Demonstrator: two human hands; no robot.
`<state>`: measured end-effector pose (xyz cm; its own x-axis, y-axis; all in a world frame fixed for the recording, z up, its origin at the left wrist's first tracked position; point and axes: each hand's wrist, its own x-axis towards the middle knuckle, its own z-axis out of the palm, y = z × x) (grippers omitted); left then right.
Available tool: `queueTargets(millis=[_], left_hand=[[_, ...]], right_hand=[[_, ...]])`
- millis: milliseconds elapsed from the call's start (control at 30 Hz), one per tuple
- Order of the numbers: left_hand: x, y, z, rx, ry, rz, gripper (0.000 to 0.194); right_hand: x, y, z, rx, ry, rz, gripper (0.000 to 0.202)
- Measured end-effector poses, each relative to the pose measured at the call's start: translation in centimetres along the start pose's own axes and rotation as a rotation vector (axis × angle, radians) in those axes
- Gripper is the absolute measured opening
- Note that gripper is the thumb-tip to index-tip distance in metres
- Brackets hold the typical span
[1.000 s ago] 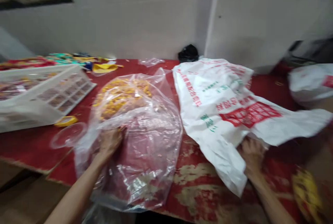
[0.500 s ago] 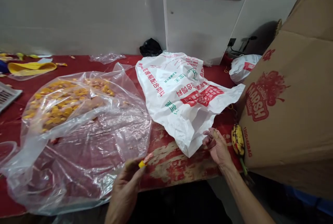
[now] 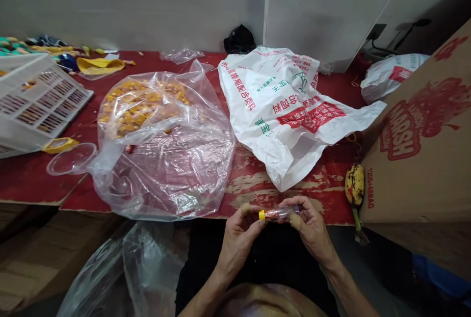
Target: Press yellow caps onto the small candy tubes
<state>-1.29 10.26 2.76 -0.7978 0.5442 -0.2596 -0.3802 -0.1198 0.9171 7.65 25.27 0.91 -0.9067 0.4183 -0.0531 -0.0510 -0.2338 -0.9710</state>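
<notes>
Just above my lap, at the table's front edge, my two hands meet around a small clear tube with a yellow cap. My left hand (image 3: 237,236) pinches the yellow cap (image 3: 262,215), which has a reddish-pink piece attached on its right side. The clear plastic tube (image 3: 290,210) is in the fingers of my right hand (image 3: 314,233), lying sideways in line with the cap. The pink piece appears to be inside the tube's left end; whether the cap is fully seated I cannot tell. Beyond lies a white woven sack (image 3: 253,96), its mouth facing me.
Several yellow-capped pieces fill part of a clear plastic bag (image 3: 198,160) on the red table (image 3: 257,160). A white basket (image 3: 44,106) and a clear round lid (image 3: 71,159) are at left. At right stand a cardboard box (image 3: 423,174) and a banana (image 3: 354,184).
My right hand has come from the sack's mouth toward my left hand and now holds a clear tube. The yellow cap now meets the tube. The view has shifted left and down.
</notes>
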Motion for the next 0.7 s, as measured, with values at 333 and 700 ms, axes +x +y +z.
queueTargets(millis=[333, 700], left_hand=[[-1.0, -1.8, -0.7, 0.149, 0.044, 0.066, 0.032], [1.3, -1.5, -2.7, 0.102, 0.068, -0.068, 0.043]], right_hand=[[0.0, 1.2, 1.3, -0.654, -0.197, -0.135, 0.024], [-0.2, 1.0, 2.9, -0.626, -0.307, -0.088, 0.02]])
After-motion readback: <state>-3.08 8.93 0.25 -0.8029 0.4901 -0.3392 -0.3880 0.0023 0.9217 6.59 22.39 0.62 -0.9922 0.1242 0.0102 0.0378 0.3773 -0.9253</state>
